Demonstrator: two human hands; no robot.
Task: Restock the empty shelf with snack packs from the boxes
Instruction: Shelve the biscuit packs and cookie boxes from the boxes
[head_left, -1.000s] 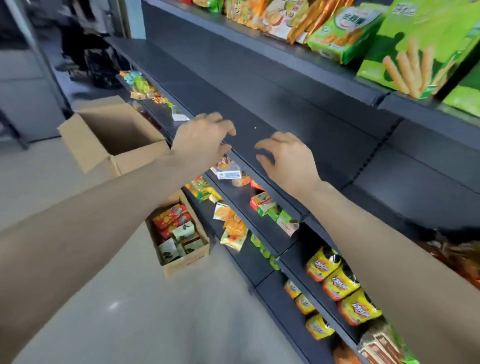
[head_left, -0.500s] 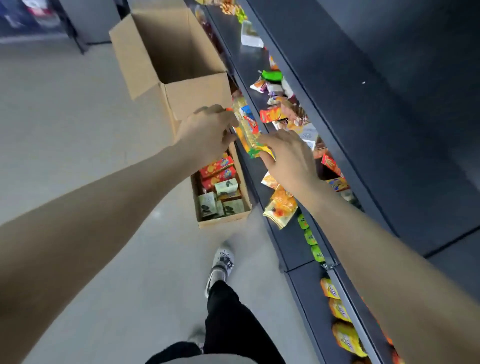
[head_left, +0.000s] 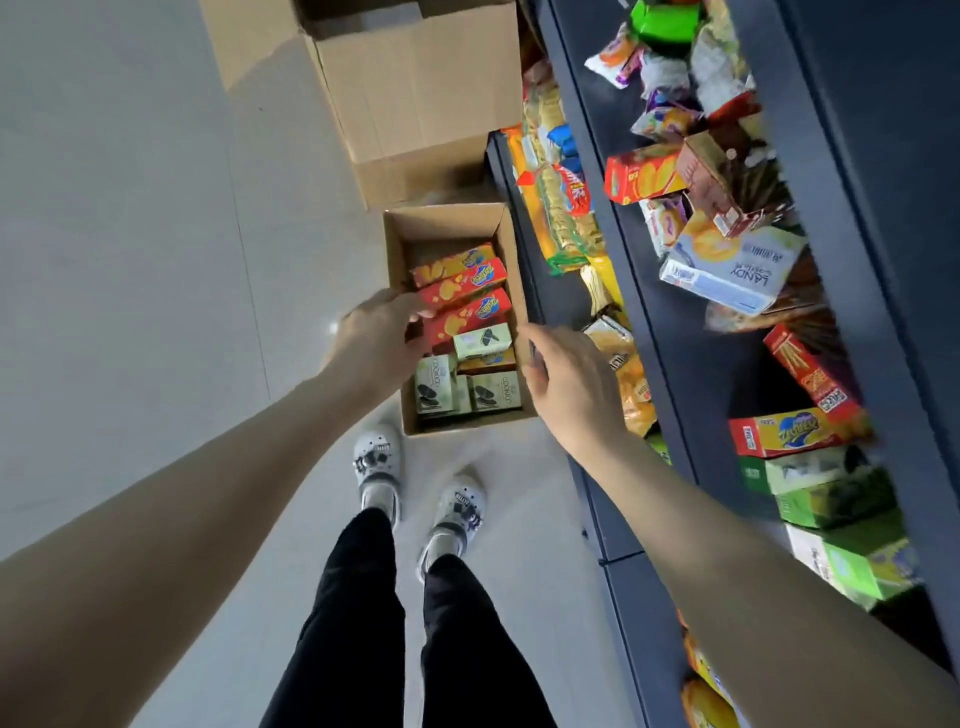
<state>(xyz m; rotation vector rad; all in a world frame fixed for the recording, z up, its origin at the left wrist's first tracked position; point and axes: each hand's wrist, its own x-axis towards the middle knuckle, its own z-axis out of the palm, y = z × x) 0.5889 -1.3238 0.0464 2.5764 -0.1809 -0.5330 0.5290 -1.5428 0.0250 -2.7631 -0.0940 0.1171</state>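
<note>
A small cardboard box (head_left: 395, 234) stands on the floor by my feet, holding red snack packs (head_left: 462, 278) and pale green cookie packs (head_left: 480, 340). My left hand (head_left: 376, 335) hovers over the box's left wall, fingers loosely curled, fingertips near a red pack, holding nothing. Over the box's right wall is my right hand (head_left: 566, 382), fingers relaxed and empty. The dark shelves (head_left: 675, 338) run along the right, holding mixed snack boxes and bags.
A larger open cardboard box (head_left: 415, 93) stands just beyond the small one. Grey floor (head_left: 130, 260) spreads out to the left. My two white shoes (head_left: 415, 483) stand directly below the small box. Shelf edges jut out at right.
My view has tipped down from the shelf to the floor. Both hands have dropped from shelf height to just above the small box of packs.
</note>
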